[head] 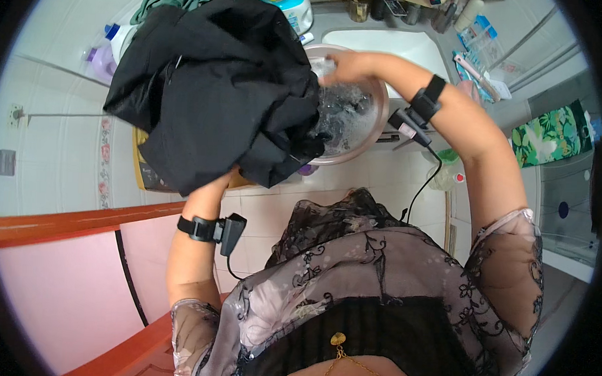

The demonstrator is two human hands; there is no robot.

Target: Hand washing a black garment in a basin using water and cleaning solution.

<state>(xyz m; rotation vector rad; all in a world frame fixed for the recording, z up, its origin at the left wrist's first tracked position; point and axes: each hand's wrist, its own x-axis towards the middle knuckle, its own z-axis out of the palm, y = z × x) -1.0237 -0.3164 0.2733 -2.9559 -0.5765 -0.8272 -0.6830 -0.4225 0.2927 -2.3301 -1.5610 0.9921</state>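
Observation:
A large bunched black garment (219,95) fills the upper left of the view, its lower right part hanging over the left side of a pinkish plastic basin (383,106). My left hand (234,175) is mostly hidden beneath the cloth, so its grip cannot be made out. My right hand (342,67) is slightly blurred over the back of the basin, beside the garment's right edge, with its fingers apart. Inside the basin lies dark wet fabric (346,112) in sudsy water. Something pale and whitish, hard to identify, shows by the right fingertips.
Behind the basin is a white sink (425,45). A detergent container (292,11) and a purple bottle (102,64) stand at the back and left. A hairbrush (476,75) lies at the right. A clear bottle with a red cap (445,179) stands low at right.

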